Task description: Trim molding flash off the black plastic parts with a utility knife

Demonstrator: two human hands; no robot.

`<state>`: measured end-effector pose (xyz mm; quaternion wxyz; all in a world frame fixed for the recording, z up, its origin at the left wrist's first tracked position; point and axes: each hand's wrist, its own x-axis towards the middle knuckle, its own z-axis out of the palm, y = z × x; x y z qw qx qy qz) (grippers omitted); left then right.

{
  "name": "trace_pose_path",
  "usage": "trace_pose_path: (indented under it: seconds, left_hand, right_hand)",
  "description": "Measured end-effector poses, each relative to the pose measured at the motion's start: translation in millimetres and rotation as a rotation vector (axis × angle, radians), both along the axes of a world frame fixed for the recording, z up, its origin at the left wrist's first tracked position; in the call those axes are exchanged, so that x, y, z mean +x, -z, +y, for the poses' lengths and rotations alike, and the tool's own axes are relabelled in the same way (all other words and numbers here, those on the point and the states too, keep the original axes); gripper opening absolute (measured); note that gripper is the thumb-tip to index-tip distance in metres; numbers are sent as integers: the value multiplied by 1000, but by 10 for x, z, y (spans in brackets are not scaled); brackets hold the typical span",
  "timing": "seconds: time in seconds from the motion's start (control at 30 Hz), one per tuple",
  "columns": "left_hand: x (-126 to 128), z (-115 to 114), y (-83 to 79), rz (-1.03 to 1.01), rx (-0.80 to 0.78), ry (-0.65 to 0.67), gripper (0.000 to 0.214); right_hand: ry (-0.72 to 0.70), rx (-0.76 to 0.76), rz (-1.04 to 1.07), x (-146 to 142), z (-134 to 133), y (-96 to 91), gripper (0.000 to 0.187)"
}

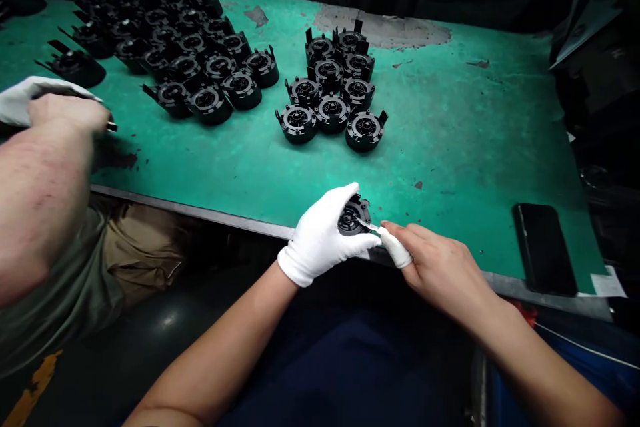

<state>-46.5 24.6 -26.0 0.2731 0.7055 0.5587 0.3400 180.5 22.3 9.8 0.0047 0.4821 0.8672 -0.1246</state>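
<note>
- Most of the outer wall of the part point(353, 217) is hidden by the white-gloved fingers of my left hand point(323, 233), which curl around it in a firm grip at the near edge of the green bench point(450, 153).
- The tool point(372, 227) shows only its silvery front end; the rest disappears inside my bare right hand point(443, 257), closed on it, one digit wrapped in white.
- Whether the tip touches the part, and whether the part rests on the bench, I cannot tell.
- The part is black and round, with ringed ridges inside its face and small tabs along its rim.
- Its face turns up toward me, so its central axis rises from the bench; the round face itself has no long axis.
- The tool's long axis slants, tip to the upper left over the part, back end to the lower right in my grip.
- Beyond, similar parts stand in a small group point(333, 110) and a larger one point(187, 67), where the farthest blur together in black.
- At left, a co-worker's arm point(40, 187) is cut off by the frame.
</note>
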Motion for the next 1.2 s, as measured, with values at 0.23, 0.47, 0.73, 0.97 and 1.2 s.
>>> trace_pose_path:
  seconds: [0.23, 0.47, 0.73, 0.97, 1.2]
  left_hand:
    - [9, -11, 17, -34, 9, -20, 85]
    - [19, -20, 50, -69, 31, -28, 84]
    - [29, -24, 75, -74, 71, -35, 84]
    - [20, -17, 101, -71, 89, -25, 84]
    - [18, -15, 117, -75, 116, -25, 84]
  right_hand:
    - [19, -8, -10, -28, -20, 2, 46]
    - [33, -6, 5, -27, -36, 14, 45]
    - [24, -4, -34, -56, -32, -19, 45]
    - [39, -17, -17, -36, -28, -11, 45]
    - [47, -24, -12, -37, -29, -13, 44]
